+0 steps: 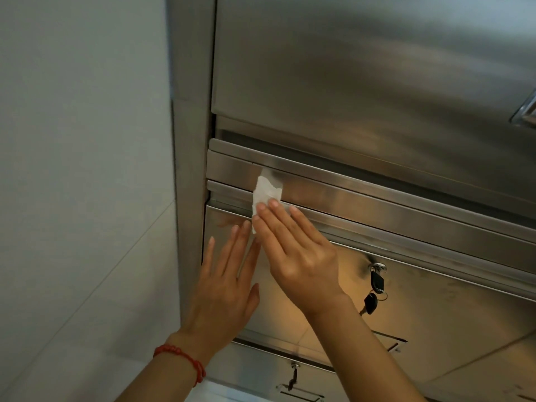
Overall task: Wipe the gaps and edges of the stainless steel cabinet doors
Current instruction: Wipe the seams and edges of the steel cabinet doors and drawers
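Observation:
A stainless steel cabinet fills the view, with a tall upper door and a lower door below a stack of horizontal steel ledges. My right hand presses a small white wipe with straight fingers against the ledge above the lower door, near its left end. My left hand lies flat with straight fingers on the lower door's upper left corner, just below and left of the wipe. A red bead bracelet sits on my left wrist.
A lock with black keys hangs on the lower door right of my right hand. Another lock sits on a drawer front below. A handle shows on the upper door at far right. A grey tiled wall borders the cabinet's left.

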